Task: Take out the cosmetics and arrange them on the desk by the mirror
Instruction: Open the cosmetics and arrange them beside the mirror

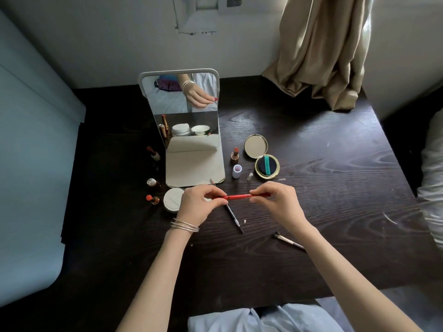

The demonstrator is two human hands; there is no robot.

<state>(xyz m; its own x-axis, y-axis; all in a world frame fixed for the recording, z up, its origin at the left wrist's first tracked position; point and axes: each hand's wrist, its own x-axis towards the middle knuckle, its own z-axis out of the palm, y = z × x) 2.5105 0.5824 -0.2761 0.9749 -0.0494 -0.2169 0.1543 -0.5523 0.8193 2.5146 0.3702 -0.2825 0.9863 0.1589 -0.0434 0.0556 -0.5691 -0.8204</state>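
Red and slim, a cosmetic pencil (242, 196) is held level above the dark wooden desk (335, 188), just in front of the mirror's base. The left hand (196, 204) pinches its left end between curled fingers and thumb, and the right hand (275, 200) pinches the right part the same way, so both sets of fingers are closed on the pencil. Thin bangles (184, 225) circle the left wrist. The mirror (182, 111) stands upright on a pale folding stand and reflects a hand and some of the items. To its right sit an uncapped lipstick (235, 154), a small lilac cap (236, 171), a tiny silver tube (250, 176) and an open gold compact (261, 159) with a dark puff and teal strap in its lower half. To the mirror's left stand three more lipsticks: one near the stand's upper edge (153, 153), one lower (152, 182) and an orange-tipped one (152, 199) beside a round white cushion case (172, 200), which the left hand partly covers. A dark brow pencil (233, 215) lies slanted on the desk under the hands, and a small brush (287, 240) lies apart near the right forearm. A beige curtain (318, 49) hangs at the far right corner.
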